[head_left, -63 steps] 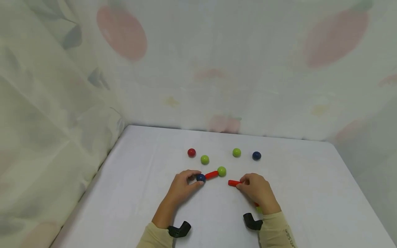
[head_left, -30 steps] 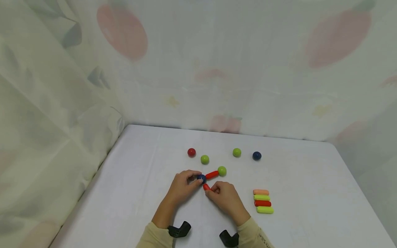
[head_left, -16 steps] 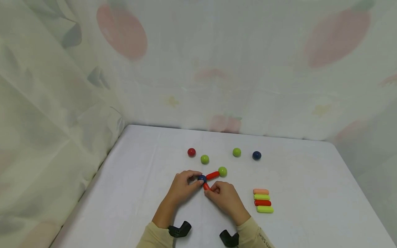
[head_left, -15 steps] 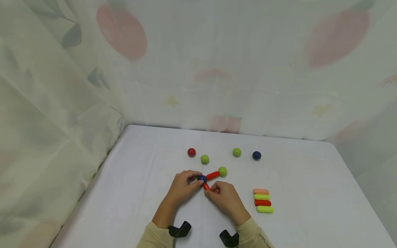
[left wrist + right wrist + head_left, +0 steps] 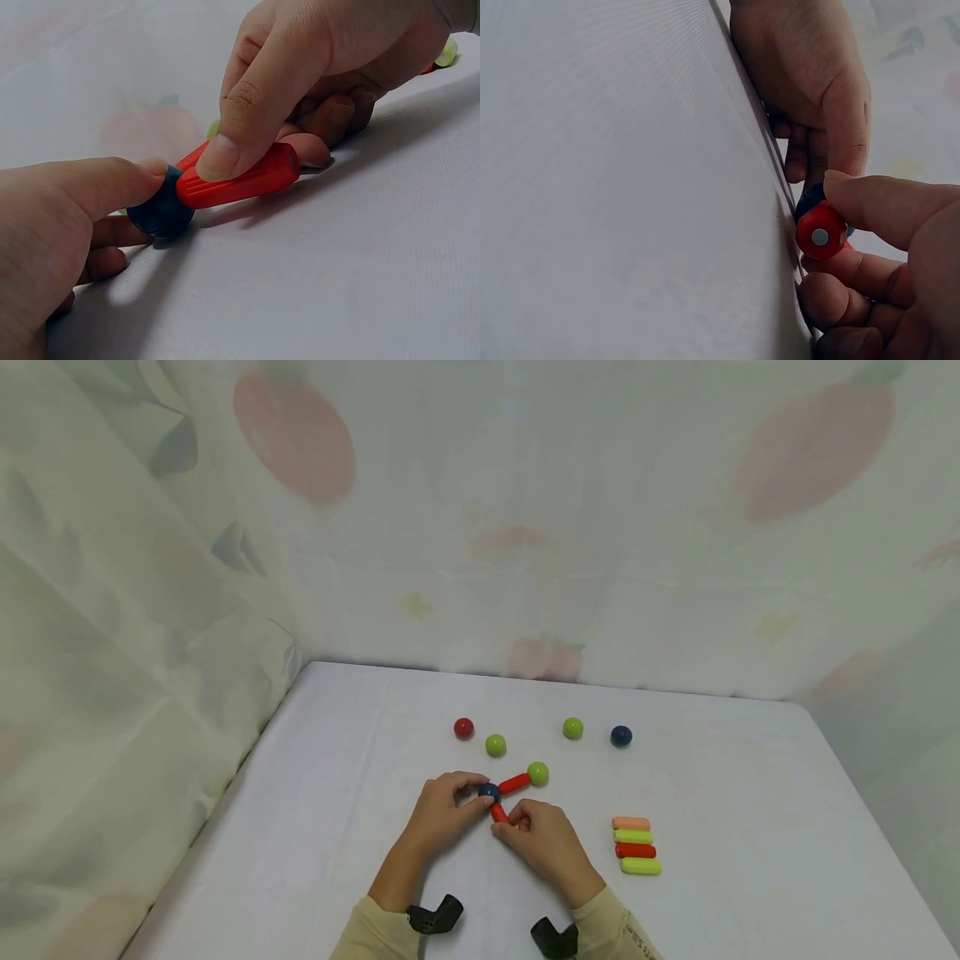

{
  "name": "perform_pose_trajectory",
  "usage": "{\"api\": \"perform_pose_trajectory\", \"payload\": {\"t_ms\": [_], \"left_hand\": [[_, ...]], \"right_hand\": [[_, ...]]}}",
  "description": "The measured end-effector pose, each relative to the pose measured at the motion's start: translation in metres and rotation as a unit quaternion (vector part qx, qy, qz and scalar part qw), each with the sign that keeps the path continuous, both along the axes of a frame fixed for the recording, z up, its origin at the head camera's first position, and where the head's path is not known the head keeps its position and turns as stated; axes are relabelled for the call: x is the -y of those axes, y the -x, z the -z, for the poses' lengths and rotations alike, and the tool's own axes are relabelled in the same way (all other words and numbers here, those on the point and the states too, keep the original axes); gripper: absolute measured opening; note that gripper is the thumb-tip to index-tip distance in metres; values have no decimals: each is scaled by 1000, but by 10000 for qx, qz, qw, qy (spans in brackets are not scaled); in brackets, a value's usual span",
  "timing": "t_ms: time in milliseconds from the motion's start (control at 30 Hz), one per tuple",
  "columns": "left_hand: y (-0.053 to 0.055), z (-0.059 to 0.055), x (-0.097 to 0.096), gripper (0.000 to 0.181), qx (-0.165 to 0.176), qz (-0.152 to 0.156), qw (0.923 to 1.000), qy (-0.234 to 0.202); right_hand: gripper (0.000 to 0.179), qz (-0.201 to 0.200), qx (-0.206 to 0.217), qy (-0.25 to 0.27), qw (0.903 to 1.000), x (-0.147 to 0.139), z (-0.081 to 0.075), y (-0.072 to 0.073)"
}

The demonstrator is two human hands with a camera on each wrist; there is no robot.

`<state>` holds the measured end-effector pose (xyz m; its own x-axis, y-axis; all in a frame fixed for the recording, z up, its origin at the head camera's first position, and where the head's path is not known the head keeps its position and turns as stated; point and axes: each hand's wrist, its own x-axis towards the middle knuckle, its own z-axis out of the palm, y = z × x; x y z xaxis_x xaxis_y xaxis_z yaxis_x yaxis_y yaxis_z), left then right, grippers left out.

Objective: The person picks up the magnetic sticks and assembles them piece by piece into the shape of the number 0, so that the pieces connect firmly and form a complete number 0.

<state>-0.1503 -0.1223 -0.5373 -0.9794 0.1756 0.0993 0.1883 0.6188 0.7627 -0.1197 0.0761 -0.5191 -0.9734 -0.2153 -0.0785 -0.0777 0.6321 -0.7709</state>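
Observation:
My left hand (image 5: 444,814) pinches a dark blue ball (image 5: 489,792) between thumb and fingers, low over the white table. From that ball a red rod (image 5: 514,784) runs off to a green ball (image 5: 537,773). A second red rod (image 5: 247,178), ribbed along its side, is pinched by my right hand (image 5: 546,843); its near end meets the blue ball in the left wrist view. The right wrist view shows the free end of this red rod (image 5: 820,234) with a pale round dot at its centre. Behind it, the blue ball is mostly hidden there.
A red ball (image 5: 463,728), a green ball (image 5: 495,745), another green ball (image 5: 573,728) and a dark blue ball (image 5: 621,736) lie farther back. Right of my right hand sit several short rods in a stack-like row, among them an orange rod (image 5: 632,823) and a red rod (image 5: 635,851).
My right hand has carried the second red rod leftward from near the row of rods to the blue ball, and the rod now touches it. My left hand has stayed almost still.

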Motion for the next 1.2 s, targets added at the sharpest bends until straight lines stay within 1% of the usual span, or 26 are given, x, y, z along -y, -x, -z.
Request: {"api": "perform_pose_trajectory", "payload": {"t_ms": [167, 233, 267, 467, 533, 700, 833, 1000, 1200], "left_hand": [[0, -1, 0, 30, -74, 33, 10000, 4], [0, -1, 0, 30, -80, 34, 10000, 5], [0, -1, 0, 30, -48, 13, 10000, -11], [-1, -1, 0, 30, -108, 55, 9999, -12], [0, 0, 0, 31, -66, 46, 10000, -26], [1, 0, 0, 32, -33, 52, 10000, -48], [1, 0, 0, 32, -64, 87, 9999, -27], [1, 1, 0, 32, 33, 47, 10000, -44], [1, 2, 1, 32, -35, 56, 10000, -5]], "right_hand": [[24, 32, -1, 2, 10000, -1, -1, 0], [23, 56, 57, 34, 10000, -1, -1, -1], [23, 48, 44, 58, 10000, -1, 0, -1], [22, 44, 42, 96, 9999, -1, 1, -2], [22, 61, 74, 91, 9999, -1, 0, -2], [24, 39, -17, 113, 9999, -2, -1, -2], [24, 38, -42, 136, 9999, -2, 0, -2], [23, 48, -33, 127, 9999, -2, 0, -3], [22, 53, -44, 83, 9999, -2, 1, -3]]}}
